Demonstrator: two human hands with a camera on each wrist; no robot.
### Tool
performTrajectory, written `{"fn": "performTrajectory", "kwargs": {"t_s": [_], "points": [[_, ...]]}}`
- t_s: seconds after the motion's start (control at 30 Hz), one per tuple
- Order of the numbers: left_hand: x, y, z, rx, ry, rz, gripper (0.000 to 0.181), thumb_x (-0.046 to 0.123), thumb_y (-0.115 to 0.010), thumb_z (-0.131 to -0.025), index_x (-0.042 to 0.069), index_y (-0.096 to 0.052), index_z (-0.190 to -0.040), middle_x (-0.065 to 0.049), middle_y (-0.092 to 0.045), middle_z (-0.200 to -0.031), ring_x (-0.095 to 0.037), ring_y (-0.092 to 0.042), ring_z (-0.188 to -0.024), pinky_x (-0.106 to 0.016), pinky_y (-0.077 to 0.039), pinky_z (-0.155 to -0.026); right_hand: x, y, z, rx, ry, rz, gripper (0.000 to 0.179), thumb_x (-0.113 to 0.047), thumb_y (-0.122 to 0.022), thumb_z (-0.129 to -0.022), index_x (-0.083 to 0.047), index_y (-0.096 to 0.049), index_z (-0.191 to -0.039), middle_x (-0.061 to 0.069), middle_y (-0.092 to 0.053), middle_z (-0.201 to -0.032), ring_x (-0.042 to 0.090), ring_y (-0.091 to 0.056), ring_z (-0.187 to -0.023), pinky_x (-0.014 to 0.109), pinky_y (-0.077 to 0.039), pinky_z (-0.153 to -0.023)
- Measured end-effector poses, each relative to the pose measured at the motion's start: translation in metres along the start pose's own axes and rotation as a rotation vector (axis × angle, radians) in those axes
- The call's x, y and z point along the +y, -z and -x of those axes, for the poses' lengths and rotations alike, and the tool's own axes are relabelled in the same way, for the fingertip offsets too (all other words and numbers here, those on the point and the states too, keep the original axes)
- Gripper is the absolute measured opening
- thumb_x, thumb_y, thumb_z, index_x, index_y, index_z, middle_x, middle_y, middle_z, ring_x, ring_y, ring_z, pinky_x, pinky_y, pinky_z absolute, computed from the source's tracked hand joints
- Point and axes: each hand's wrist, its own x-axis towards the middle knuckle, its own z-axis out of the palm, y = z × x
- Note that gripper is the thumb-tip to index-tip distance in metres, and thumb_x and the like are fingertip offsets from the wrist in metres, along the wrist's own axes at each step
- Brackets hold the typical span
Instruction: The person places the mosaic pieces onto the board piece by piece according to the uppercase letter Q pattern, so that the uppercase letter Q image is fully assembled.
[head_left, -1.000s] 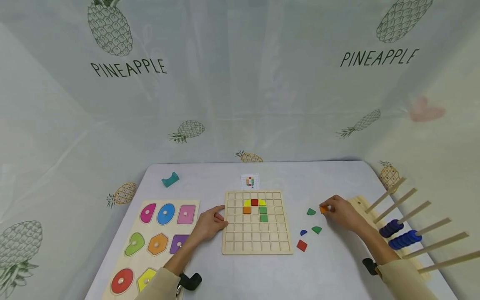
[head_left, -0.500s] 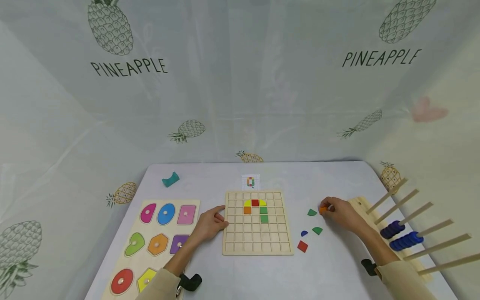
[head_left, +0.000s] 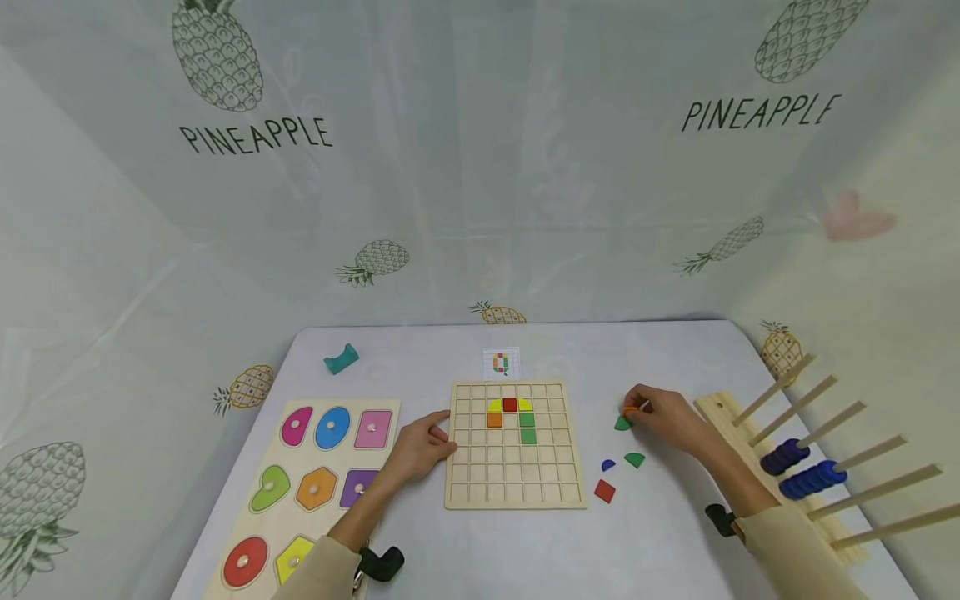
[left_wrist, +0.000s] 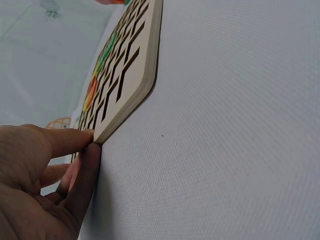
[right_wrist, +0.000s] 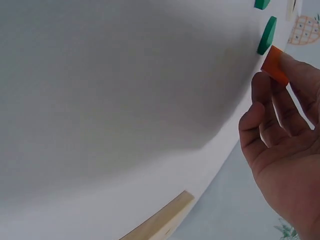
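In the head view, my left hand (head_left: 420, 447) holds the left edge of a wooden grid board (head_left: 513, 479). The left wrist view has the thumb and a finger (left_wrist: 87, 167) together at that edge. Coloured tiles sit in the board's upper cells: a red square (head_left: 510, 405), yellow corner pieces, an orange square (head_left: 494, 421) and two green squares (head_left: 528, 428). Right of the board, my right hand (head_left: 663, 414) pinches an orange tile (right_wrist: 274, 64) between thumb and fingers. Close beside that tile is a green quarter-round tile (head_left: 622, 424).
Another green quarter-round (head_left: 634, 460), a blue half-round (head_left: 608, 465) and a red square (head_left: 604, 491) lie loose. A pattern card (head_left: 501, 363) is behind the board. A shape puzzle (head_left: 337, 447) stands left, a peg rack (head_left: 722, 408) right, and a teal piece (head_left: 342, 358) back left.
My right hand has moved left with the orange tile, to beside the upper green tile. The left hand and the board have stayed in place.
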Motion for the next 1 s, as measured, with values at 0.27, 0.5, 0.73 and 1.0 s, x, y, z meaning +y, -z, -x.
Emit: {"fn": "performTrajectory", "kwargs": {"t_s": [0.27,0.5,0.73,1.0], "points": [[-0.001,-0.001,0.001,0.003,0.001,0.007,0.062,0.015,-0.079,-0.087,0.002,-0.055,-0.142,0.001,-0.064,-0.087,-0.01,-0.062,-0.073,-0.028,-0.049,-0.064,-0.016,-0.003,-0.012,-0.019,0.011,-0.05,0.011,-0.018,-0.07,-0.095,-0.012,-0.066,-0.104,0.002,-0.068,-0.094,0.017,-0.061,-0.08,0.029,-0.051,-0.066],[-0.002,-0.001,0.0,0.005,-0.003,-0.002,0.062,0.016,-0.079,-0.087,0.003,-0.055,-0.142,0.002,-0.064,-0.087,-0.009,-0.062,-0.074,-0.028,-0.049,-0.065,-0.031,-0.01,-0.022,-0.016,0.043,-0.034,0.019,-0.015,-0.071,-0.095,-0.008,-0.069,-0.113,0.004,-0.07,-0.101,0.019,-0.062,-0.084,0.029,-0.052,-0.067],[-0.002,-0.001,-0.001,0.003,-0.013,-0.004,0.061,0.016,-0.078,-0.087,0.004,-0.055,-0.142,0.002,-0.065,-0.087,-0.009,-0.062,-0.074,-0.028,-0.049,-0.065,-0.043,-0.014,-0.028,-0.046,0.088,-0.02,0.019,-0.014,-0.069,-0.096,-0.009,-0.07,-0.114,0.001,-0.07,-0.1,0.018,-0.063,-0.088,0.029,-0.052,-0.07],[-0.003,-0.001,-0.002,0.004,-0.016,-0.016,0.061,0.016,-0.079,-0.086,0.003,-0.055,-0.142,0.002,-0.065,-0.087,-0.009,-0.062,-0.074,-0.028,-0.05,-0.066,-0.057,-0.02,-0.035,-0.05,0.106,-0.014,0.02,-0.017,-0.069,-0.096,-0.01,-0.071,-0.115,-0.001,-0.07,-0.101,0.017,-0.061,-0.088,0.031,-0.052,-0.075]]}}
